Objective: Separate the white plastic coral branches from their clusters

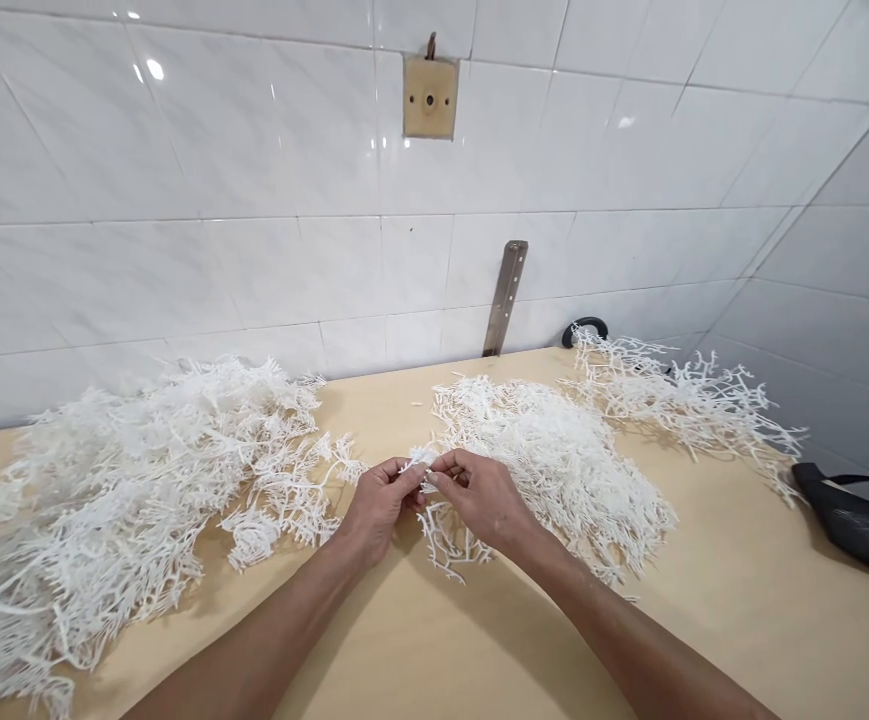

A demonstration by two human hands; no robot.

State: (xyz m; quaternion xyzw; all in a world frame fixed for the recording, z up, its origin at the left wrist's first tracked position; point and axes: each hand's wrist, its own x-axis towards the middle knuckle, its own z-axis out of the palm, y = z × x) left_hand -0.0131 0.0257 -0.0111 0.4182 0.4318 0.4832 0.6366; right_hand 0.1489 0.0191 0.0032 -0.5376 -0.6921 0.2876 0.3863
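Between my two hands is a small white branched plastic sprig [445,540], its twigs hanging below my fingers toward the table. My left hand [385,500] is closed, thumb and fingers pinching the sprig near its top. My right hand [483,495] pinches at the same spot, its fingertips almost meeting those of the left. Just beyond and to the right lies a dense heap of short white pieces [554,455]. On the left spreads a large pile of feathery white branches [156,480], with a few loose sprigs at its edge.
At the back right lie barer white branched stems [689,400], beside a black ring-shaped object [585,328]. A black bag [858,520] rests at the right edge. A metal strip [505,300] leans on the tiled wall, behind the light wooden table [434,650].
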